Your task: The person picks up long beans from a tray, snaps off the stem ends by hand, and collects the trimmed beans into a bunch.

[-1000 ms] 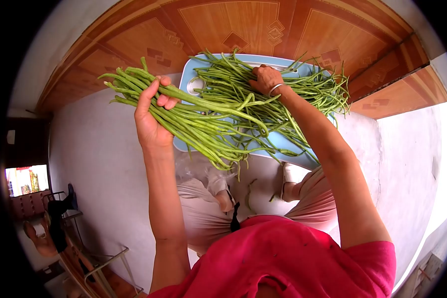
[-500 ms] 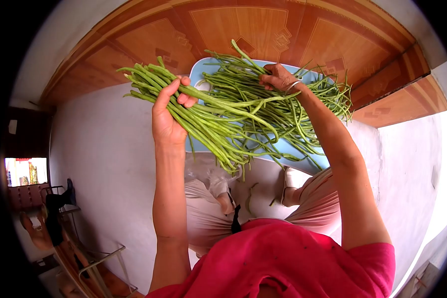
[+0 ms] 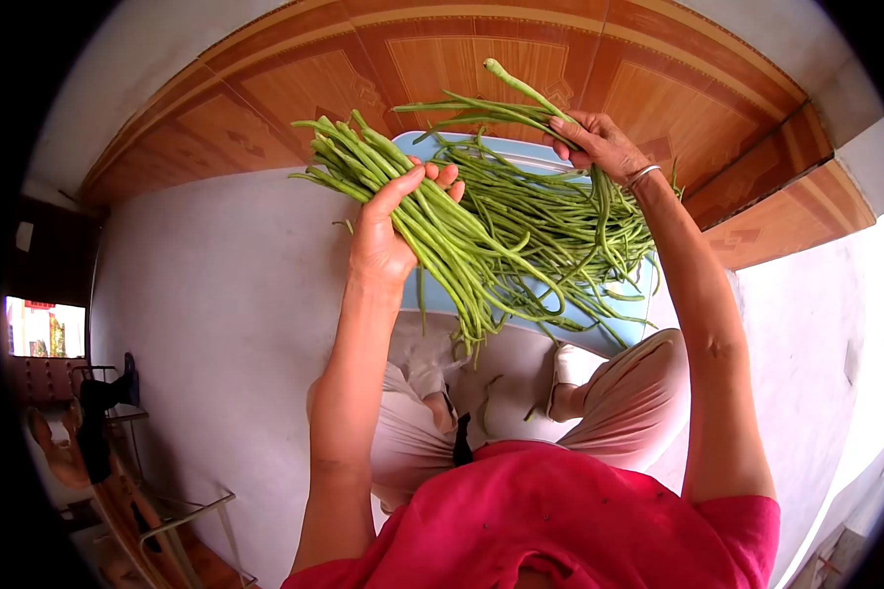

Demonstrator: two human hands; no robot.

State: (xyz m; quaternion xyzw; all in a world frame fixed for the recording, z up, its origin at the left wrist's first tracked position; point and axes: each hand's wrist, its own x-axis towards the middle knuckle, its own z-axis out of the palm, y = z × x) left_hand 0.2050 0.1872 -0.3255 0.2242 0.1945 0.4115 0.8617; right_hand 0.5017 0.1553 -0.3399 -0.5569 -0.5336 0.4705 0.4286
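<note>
A thick bundle of long green beans (image 3: pixel 452 240) is gripped in my left hand (image 3: pixel 393 221), stem ends up to the left, tails drooping to the lower right. My right hand (image 3: pixel 599 145), with a silver bracelet at the wrist, is closed on a few long beans (image 3: pixel 516 103) raised above the pile. One of these has a pale, thick tip pointing up and left. Beneath both hands a large heap of long beans (image 3: pixel 570 216) lies on a light blue table (image 3: pixel 638 304). Part of the heap is hidden behind the left bundle.
Brown patterned tile (image 3: pixel 481 59) covers the wall behind the table. Under the table are my white shoes (image 3: pixel 570 378), a clear plastic bag (image 3: pixel 427 358) and bean scraps (image 3: pixel 491 393) on the pale floor. At the lower left, another person's leg (image 3: pixel 64 461) shows beside a metal-framed seat (image 3: pixel 187 520).
My right hand has risen off the heap, lifting a few long beans up and away. My left hand has shifted right with its bundle.
</note>
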